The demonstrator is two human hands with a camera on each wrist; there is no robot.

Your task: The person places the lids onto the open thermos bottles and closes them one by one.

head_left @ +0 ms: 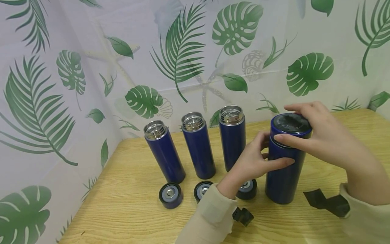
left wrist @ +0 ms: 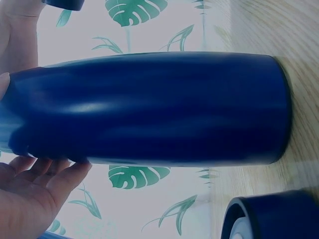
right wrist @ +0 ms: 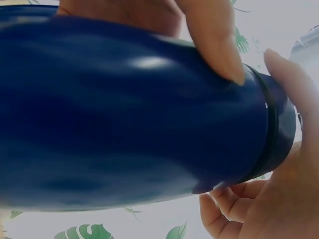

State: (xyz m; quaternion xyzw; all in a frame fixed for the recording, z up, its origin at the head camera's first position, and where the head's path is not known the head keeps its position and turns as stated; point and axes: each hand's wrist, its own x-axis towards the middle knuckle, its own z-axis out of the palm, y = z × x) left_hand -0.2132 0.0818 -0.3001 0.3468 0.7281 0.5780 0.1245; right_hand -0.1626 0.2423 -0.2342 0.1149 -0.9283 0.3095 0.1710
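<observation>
A dark blue vacuum flask [head_left: 283, 183] stands upright at the right in the head view. My left hand [head_left: 254, 159] grips its body just below the top, thumb across the front. My right hand [head_left: 324, 134] holds the lid [head_left: 290, 123], which has a glossy black top and sits on the flask's mouth, its thumb on the near side and fingers on the far side. In the left wrist view, the flask body [left wrist: 164, 109] lies across the picture. A dark seam shows between body and lid in the right wrist view [right wrist: 271, 119].
To the left stand three uncapped blue flasks [head_left: 166, 156], [head_left: 198, 152], [head_left: 232, 142] with steel rims. Upturned lids [head_left: 171, 196] lie before them, one partly behind my left sleeve. Black pieces [head_left: 243, 216] show near both cuffs. A leaf-patterned cloth [head_left: 195, 78] hangs behind the wooden table [head_left: 122, 210].
</observation>
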